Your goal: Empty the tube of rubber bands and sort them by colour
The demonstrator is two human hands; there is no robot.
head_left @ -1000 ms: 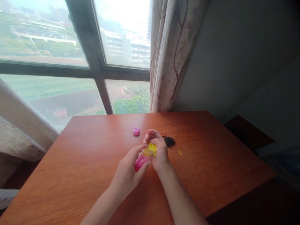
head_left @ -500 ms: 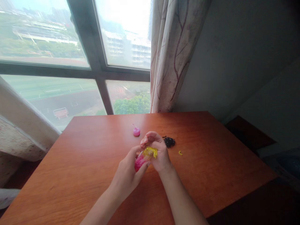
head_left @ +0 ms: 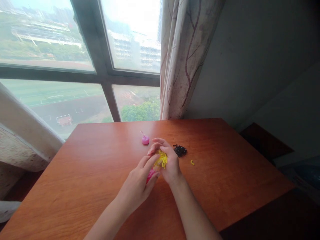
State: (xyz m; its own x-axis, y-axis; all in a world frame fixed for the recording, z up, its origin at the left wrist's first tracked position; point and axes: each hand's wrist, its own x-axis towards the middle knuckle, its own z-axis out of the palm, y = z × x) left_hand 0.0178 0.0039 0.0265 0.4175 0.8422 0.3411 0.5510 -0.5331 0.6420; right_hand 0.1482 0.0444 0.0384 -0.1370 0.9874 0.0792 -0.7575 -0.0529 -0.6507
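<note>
1. The left hand (head_left: 137, 185) grips a small pink container (head_left: 150, 174), mostly hidden under its fingers, just above the middle of the wooden table (head_left: 87, 173)
2. The right hand (head_left: 170, 164) is curled around a clump of yellow rubber bands (head_left: 162, 159), close against the left fingertips
3. A pink cap (head_left: 145, 140) sits on the table just beyond both hands
4. A heap of black rubber bands (head_left: 180, 150) lies just right of the right hand, with one loose yellow band (head_left: 192, 162) near it

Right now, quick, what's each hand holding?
Left hand: closed around a small pink plastic container, mostly hidden.
Right hand: cupped, holding a bunch of small yellow rubber bands.
</note>
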